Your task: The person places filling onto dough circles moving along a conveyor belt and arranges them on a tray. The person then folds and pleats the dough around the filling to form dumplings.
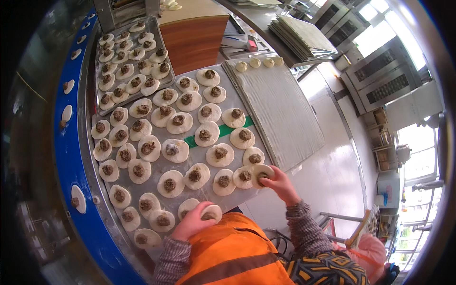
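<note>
My left hand [192, 224], at the near edge of the metal worktop [161, 187], grips a flat dough round with a dark filling ball [212, 213]. Farther right, my right hand [281, 185] pinches another dough round [260, 172] between thumb and fingers, tilted over the worktop's right edge; dark filling shows beside the thumb. Many pale dough rounds, each topped with a brown lump of filling, cover the worktop, such as one filled dough round [170, 184]. Beside my left hand lies a partly covered filled round [187, 207].
A blue conveyor edge [71, 156] carrying several filled rounds runs along the left. A metal tray [137, 88] of filled rounds sits at the back left. Stacked grey boards [280, 109] at the right bear several closed buns [255, 62]. Another person in pink [370, 251] is at lower right.
</note>
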Action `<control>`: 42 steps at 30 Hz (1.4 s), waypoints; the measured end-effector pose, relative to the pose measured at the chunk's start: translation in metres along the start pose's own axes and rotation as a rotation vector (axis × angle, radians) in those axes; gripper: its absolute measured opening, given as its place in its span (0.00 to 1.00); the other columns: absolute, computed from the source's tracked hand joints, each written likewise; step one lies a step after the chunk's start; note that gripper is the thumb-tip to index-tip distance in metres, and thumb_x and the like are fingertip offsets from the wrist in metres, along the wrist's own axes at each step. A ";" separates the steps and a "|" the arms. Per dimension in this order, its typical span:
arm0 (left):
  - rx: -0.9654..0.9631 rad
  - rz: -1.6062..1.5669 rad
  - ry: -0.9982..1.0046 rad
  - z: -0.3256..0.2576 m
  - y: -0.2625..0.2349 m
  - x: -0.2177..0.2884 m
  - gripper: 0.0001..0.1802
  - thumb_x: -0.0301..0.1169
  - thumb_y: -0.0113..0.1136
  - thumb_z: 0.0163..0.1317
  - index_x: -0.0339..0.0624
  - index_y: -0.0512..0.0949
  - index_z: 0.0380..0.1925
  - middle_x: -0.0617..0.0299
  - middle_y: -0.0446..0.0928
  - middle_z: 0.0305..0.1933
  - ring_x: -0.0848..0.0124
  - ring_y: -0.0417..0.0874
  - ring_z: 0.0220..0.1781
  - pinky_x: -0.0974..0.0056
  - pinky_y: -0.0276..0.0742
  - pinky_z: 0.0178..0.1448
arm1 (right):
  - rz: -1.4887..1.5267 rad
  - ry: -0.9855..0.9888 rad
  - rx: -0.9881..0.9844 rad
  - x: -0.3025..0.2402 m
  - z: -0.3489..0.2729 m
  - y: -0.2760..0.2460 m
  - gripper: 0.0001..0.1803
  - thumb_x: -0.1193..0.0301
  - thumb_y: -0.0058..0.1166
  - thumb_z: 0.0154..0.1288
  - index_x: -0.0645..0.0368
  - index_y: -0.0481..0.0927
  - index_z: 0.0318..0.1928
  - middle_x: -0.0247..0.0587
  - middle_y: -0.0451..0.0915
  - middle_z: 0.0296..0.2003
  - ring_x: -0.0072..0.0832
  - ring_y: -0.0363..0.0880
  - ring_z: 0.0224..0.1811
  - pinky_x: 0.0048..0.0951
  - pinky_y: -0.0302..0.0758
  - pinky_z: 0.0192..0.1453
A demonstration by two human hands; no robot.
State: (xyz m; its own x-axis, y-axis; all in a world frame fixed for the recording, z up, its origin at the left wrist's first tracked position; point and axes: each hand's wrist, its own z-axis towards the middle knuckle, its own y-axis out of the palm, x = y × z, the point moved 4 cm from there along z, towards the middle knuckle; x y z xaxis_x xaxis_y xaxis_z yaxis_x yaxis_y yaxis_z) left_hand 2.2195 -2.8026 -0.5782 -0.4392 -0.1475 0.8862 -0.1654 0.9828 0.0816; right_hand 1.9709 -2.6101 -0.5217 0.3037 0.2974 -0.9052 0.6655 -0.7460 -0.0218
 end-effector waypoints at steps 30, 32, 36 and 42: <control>2.352 0.336 -0.394 -0.352 -0.028 -0.115 0.27 0.24 0.63 0.49 0.39 0.73 0.53 0.47 0.74 0.54 0.49 0.73 0.58 0.51 0.69 0.63 | -0.978 -1.118 -0.935 -0.099 0.054 0.398 0.18 0.74 0.59 0.57 0.62 0.79 0.49 0.44 0.79 0.42 0.35 0.80 0.42 0.31 0.77 0.46; 2.274 0.425 -0.457 -0.385 -0.035 -0.146 0.30 0.22 0.63 0.48 0.39 0.71 0.56 0.47 0.73 0.56 0.50 0.72 0.60 0.51 0.68 0.64 | -0.892 -1.351 -1.077 -0.084 0.025 0.488 0.19 0.75 0.59 0.56 0.59 0.79 0.51 0.44 0.79 0.44 0.34 0.80 0.44 0.31 0.78 0.43; 2.070 0.264 -0.183 -0.406 -0.047 -0.202 0.19 0.26 0.57 0.58 0.39 0.75 0.52 0.47 0.76 0.53 0.50 0.75 0.56 0.51 0.71 0.60 | -0.820 -1.429 -1.237 -0.031 0.012 0.632 0.28 0.73 0.60 0.56 0.56 0.73 0.59 0.49 0.77 0.54 0.45 0.76 0.54 0.39 0.74 0.58; 1.980 0.213 -0.559 -0.431 -0.017 -0.213 0.17 0.31 0.60 0.56 0.36 0.75 0.45 0.45 0.77 0.42 0.50 0.78 0.48 0.49 0.74 0.50 | -1.053 -1.373 -1.663 0.051 0.008 0.710 0.19 0.64 0.55 0.64 0.62 0.77 0.51 0.50 0.80 0.48 0.41 0.80 0.48 0.40 0.75 0.55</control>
State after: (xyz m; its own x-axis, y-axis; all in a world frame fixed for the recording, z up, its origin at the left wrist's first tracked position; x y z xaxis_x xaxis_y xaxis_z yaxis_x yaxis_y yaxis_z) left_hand 2.6961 -2.7407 -0.5716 -0.6751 -0.4585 0.5780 -0.4376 -0.3819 -0.8141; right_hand 2.4533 -3.1291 -0.5867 -0.3329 -0.8089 -0.4847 0.2088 0.4381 -0.8744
